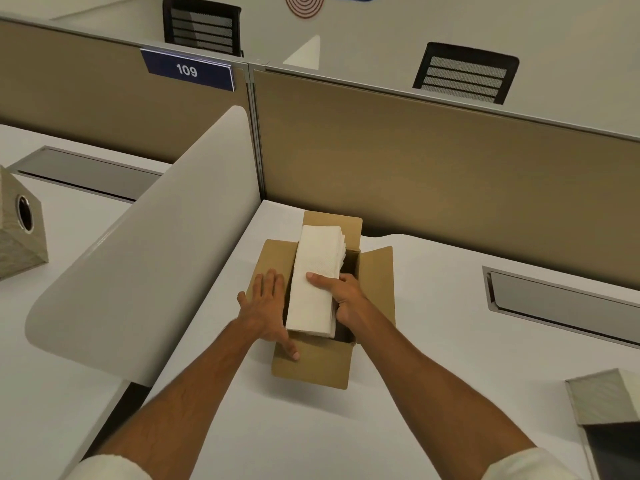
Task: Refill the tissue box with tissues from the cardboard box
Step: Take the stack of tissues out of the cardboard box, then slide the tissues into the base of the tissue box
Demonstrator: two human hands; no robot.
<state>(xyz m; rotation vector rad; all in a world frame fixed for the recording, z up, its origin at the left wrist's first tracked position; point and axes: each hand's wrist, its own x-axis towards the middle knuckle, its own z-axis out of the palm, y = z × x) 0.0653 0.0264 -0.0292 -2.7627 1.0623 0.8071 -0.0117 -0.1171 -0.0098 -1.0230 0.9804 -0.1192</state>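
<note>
An open brown cardboard box [311, 370] stands on the white desk [433, 358] with its flaps spread out. A thick stack of white folded tissues [317, 268] rises out of it, tilted away from me. My right hand [341, 294] grips the stack's right side, thumb across its top face. My left hand [268, 308] lies flat on the box's left flap, fingers spread, holding nothing. An open grey patterned tissue box [602, 403] sits at the lower right edge, its dark inside showing.
A curved white divider [145, 258] runs along the left of the desk. Beyond it stands a second tissue box [20, 226] with a round hole. A tan partition [450, 161] closes the back. Cable slots [561, 299] lie to the right.
</note>
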